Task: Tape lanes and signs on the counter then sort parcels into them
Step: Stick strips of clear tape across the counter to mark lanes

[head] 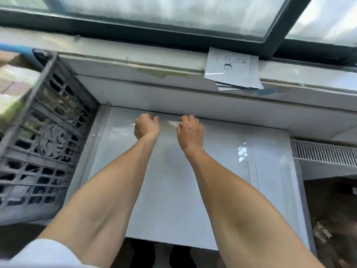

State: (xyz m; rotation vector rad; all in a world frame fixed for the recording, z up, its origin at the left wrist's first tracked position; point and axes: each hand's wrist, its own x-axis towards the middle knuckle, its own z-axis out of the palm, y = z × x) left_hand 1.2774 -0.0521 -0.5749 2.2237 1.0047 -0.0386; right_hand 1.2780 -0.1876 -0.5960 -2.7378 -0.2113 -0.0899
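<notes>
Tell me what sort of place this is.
Probably a makeshift sorting spot by a window: a glossy white counter under the window frame, handwritten paper signs on the sill, a dark openwork crate alongside.

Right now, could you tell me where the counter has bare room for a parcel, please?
The glossy white counter is bare between the forearms and rightward to the grey vent grille. Crowded: the far edge, where the left grip and right grip pinch a clear tape strip.
</notes>
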